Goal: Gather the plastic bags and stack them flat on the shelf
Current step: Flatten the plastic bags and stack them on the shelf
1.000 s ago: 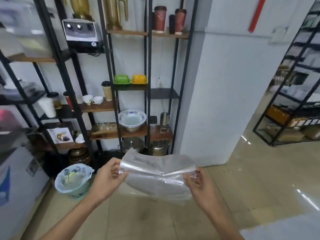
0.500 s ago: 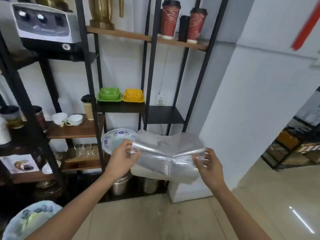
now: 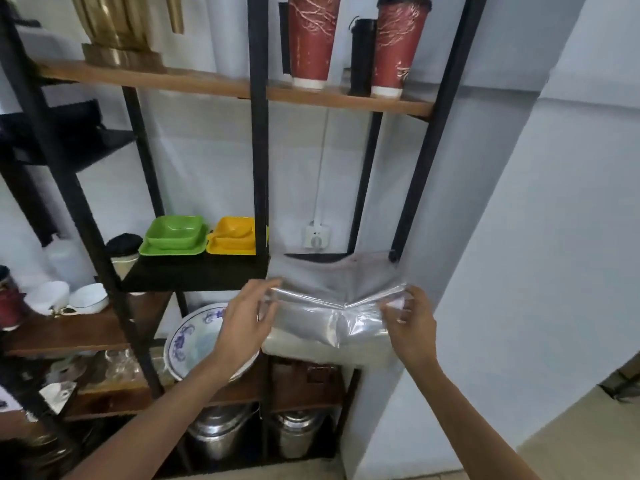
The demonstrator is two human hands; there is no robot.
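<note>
We are holding the plastic bags (image 3: 332,315) in the middle of the frame. Our left hand (image 3: 247,320) is pinching one end and our right hand (image 3: 410,323) the other. The dark shelf (image 3: 317,257) is waiting just above and behind them.

We hold the plastic bags (image 3: 332,306) between our left hand (image 3: 242,323) and right hand (image 3: 412,327), in front of the shelf unit (image 3: 258,133). Behind the bags lies a dark shelf board (image 3: 318,258), with a wall socket (image 3: 316,237) on the wall behind it. Left of that board sit two trays (image 3: 204,237) side by side. On the board above stand two cups (image 3: 346,39) with a flask (image 3: 362,53) between them. Below our left hand rests a bowl (image 3: 190,337), and under it, lowest down, stand two metal pots (image 3: 256,431). A wall (image 3: 519,237) lies to our right.
</note>
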